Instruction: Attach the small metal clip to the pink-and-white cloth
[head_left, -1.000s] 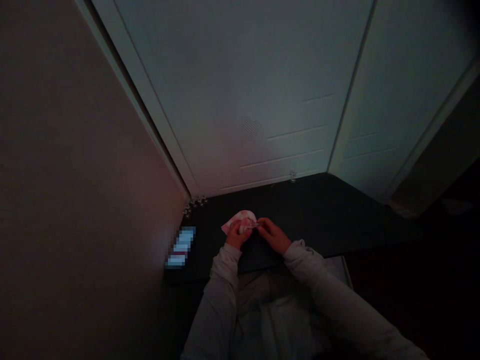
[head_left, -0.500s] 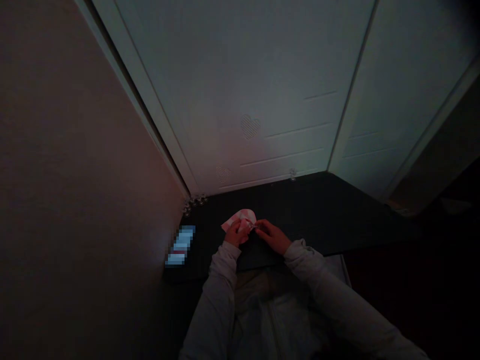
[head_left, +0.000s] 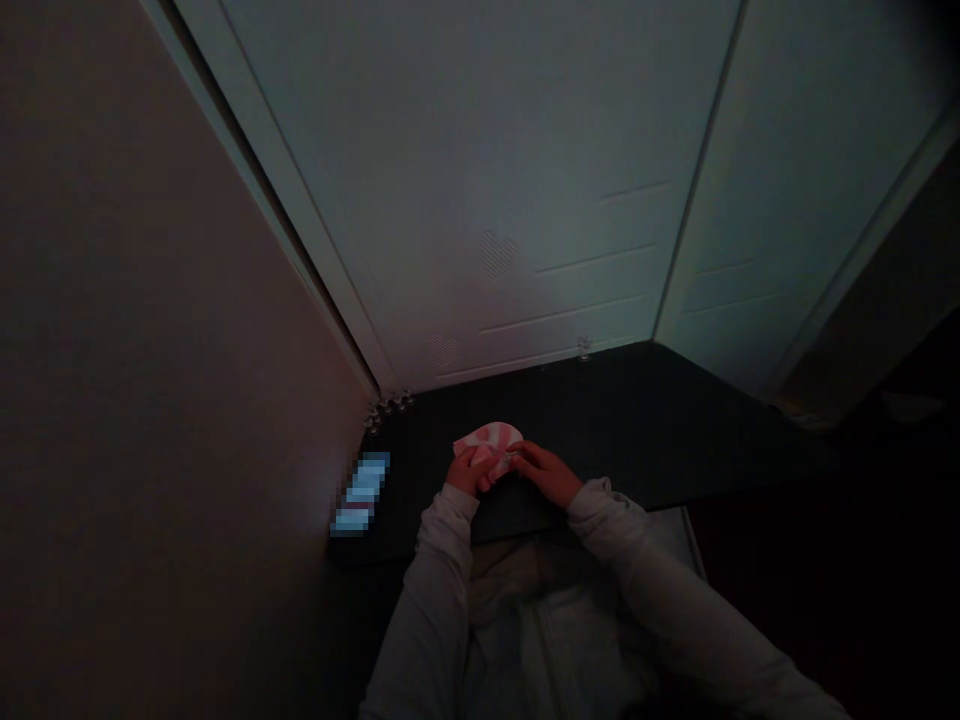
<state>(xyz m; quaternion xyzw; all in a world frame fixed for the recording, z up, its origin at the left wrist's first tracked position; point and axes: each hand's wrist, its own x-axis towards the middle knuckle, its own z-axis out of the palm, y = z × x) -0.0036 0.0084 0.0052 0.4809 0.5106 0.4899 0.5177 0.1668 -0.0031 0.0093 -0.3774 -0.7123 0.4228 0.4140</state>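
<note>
Just below the frame's centre, the left hand (head_left: 466,474) grips a pink-and-white cloth (head_left: 496,434) over the dark table (head_left: 622,425), the right hand (head_left: 547,474) at its right edge; lower left, a blurred screen (head_left: 361,495) glows below small trinkets (head_left: 390,405).

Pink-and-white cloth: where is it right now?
In the head view, the pink-and-white cloth is below the picture's middle, over the dark table, held by the left hand, with the right hand at its right edge.
</note>
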